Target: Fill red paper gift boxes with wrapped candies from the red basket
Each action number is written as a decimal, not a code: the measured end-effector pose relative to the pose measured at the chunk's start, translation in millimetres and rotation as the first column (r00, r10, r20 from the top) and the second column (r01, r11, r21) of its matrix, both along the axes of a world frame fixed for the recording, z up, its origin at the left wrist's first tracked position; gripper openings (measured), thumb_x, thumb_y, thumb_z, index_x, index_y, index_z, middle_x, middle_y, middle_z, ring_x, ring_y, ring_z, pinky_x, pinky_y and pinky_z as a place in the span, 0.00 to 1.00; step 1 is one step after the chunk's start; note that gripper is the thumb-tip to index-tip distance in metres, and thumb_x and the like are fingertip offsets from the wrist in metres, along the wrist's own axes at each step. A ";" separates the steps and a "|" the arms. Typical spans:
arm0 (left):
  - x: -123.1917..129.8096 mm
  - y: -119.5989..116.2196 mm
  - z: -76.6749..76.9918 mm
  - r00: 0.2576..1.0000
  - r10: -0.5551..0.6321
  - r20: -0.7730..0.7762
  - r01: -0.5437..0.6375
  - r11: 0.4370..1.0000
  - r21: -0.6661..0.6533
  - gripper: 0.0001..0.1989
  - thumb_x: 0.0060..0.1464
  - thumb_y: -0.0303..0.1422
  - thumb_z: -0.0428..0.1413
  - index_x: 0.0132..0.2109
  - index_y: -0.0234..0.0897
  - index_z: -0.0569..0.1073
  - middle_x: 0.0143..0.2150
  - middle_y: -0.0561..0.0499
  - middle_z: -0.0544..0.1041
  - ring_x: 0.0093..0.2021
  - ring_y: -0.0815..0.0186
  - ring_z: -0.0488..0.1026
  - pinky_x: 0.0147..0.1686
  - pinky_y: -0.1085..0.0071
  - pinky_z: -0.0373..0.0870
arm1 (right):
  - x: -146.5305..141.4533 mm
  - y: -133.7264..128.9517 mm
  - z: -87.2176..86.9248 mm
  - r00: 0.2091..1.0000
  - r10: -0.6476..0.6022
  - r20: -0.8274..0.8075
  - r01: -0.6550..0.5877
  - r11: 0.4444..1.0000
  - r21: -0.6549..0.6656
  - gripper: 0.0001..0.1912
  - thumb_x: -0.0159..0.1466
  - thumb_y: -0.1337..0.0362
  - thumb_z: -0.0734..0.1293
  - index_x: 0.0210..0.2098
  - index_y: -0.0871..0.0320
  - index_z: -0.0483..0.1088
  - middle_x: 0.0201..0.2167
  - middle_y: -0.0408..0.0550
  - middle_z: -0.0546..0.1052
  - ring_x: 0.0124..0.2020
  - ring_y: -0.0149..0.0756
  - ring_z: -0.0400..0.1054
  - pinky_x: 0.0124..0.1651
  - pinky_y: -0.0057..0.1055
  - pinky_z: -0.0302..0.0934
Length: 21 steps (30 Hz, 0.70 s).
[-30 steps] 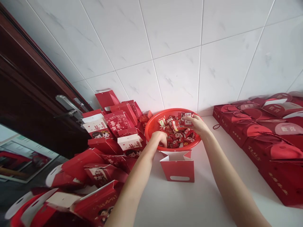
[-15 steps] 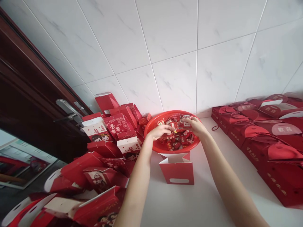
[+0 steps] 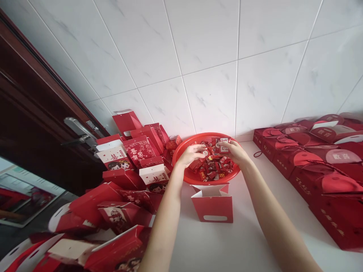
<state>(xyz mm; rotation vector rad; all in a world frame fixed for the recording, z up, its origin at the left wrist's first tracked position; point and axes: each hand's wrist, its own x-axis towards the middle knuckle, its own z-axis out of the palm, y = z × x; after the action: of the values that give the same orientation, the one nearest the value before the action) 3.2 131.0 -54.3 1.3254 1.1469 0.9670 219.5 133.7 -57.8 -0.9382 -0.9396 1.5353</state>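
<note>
A red plastic basket (image 3: 179, 166) holds many small wrapped candies (image 3: 211, 168), mostly red. Over its left side is my left hand (image 3: 190, 155), its fingertips closed on a small wrapped candy (image 3: 205, 153) with a pale spot. My right hand (image 3: 237, 152) is above the basket's right side, thumb and fingers pinching a red-and-white candy packet (image 3: 224, 145). Just in front of the basket, between my forearms, a red paper box (image 3: 214, 207) stands upright with its top open and a white slot low on its front.
Many red and white paper boxes (image 3: 143, 151) crowd the left side. Dark red boxes with cords (image 3: 306, 177) stand in rows along the right. Behind is a white tiled wall (image 3: 210, 90); a dark door with a metal handle (image 3: 81, 130) is at far left.
My left hand has lifted slightly from among the candies, with a candy showing at its fingertips. The right hand still pinches the packet, almost in the same place.
</note>
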 end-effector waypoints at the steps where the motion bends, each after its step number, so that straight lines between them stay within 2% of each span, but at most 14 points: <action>1: -0.1 0.5 -0.4 1.000 0.013 0.016 -0.013 1.000 0.026 0.25 0.35 0.23 0.69 0.46 0.33 0.82 0.53 0.40 0.81 0.51 0.56 0.77 0.52 0.61 0.70 | 0.3 0.5 -0.6 1.000 0.013 -0.002 -0.013 1.000 0.005 0.04 0.57 0.68 0.72 0.33 0.59 0.76 0.36 0.51 0.83 0.38 0.40 0.79 0.32 0.28 0.75; 5: 1.3 -0.6 0.8 0.999 0.036 0.032 -0.039 0.993 0.112 0.19 0.35 0.28 0.70 0.39 0.33 0.82 0.54 0.40 0.81 0.54 0.53 0.76 0.55 0.58 0.69 | 1.2 2.0 -2.3 0.998 0.049 -0.029 -0.048 0.999 0.019 0.05 0.55 0.68 0.74 0.32 0.58 0.75 0.32 0.49 0.82 0.36 0.38 0.78 0.32 0.26 0.75; 9: 6.3 -3.4 3.5 0.999 0.046 -0.013 -0.040 0.953 0.299 0.10 0.40 0.28 0.66 0.35 0.37 0.82 0.59 0.44 0.78 0.61 0.51 0.73 0.58 0.58 0.67 | 2.2 0.9 -1.0 0.989 0.119 -0.087 -0.117 0.993 0.033 0.06 0.54 0.69 0.75 0.28 0.57 0.74 0.29 0.46 0.81 0.33 0.36 0.76 0.29 0.25 0.73; 12: 11.0 -3.5 3.7 0.991 0.067 -0.117 -0.016 0.919 0.394 0.09 0.45 0.27 0.64 0.36 0.39 0.83 0.58 0.46 0.79 0.62 0.54 0.72 0.60 0.59 0.67 | 3.7 -0.3 -0.2 0.979 0.176 -0.102 -0.176 0.984 0.011 0.06 0.54 0.69 0.75 0.29 0.58 0.74 0.29 0.45 0.79 0.31 0.36 0.75 0.30 0.29 0.74; 15: 14.3 -2.5 2.9 0.976 0.088 -0.198 0.015 0.885 0.466 0.08 0.47 0.25 0.62 0.36 0.39 0.84 0.52 0.46 0.82 0.61 0.54 0.73 0.60 0.59 0.68 | 5.1 -0.4 -0.9 0.972 0.207 -0.114 -0.207 0.978 0.011 0.07 0.54 0.68 0.76 0.30 0.59 0.74 0.29 0.46 0.79 0.32 0.37 0.75 0.32 0.33 0.76; 18: 16.4 -3.1 3.1 0.969 0.104 -0.223 0.011 0.886 0.463 0.13 0.48 0.21 0.58 0.37 0.38 0.84 0.50 0.46 0.83 0.58 0.55 0.76 0.59 0.59 0.70 | 5.6 0.4 -2.3 0.976 0.195 -0.095 -0.193 0.981 0.026 0.08 0.52 0.68 0.77 0.31 0.59 0.75 0.33 0.47 0.80 0.34 0.39 0.76 0.32 0.33 0.76; 21: 18.5 -5.5 5.2 0.980 0.114 -0.161 -0.046 0.927 0.371 0.21 0.50 0.21 0.56 0.50 0.38 0.81 0.58 0.45 0.79 0.55 0.55 0.77 0.53 0.60 0.75 | 5.4 1.1 -3.0 0.978 0.201 -0.064 -0.198 0.979 0.045 0.09 0.51 0.67 0.77 0.31 0.60 0.76 0.37 0.49 0.81 0.36 0.39 0.76 0.33 0.32 0.76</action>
<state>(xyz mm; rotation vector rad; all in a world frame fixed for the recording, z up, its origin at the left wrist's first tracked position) 21.7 125.5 -49.2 1.7046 1.2031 1.1814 224.9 134.7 -60.7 -0.7773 -1.0356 1.7008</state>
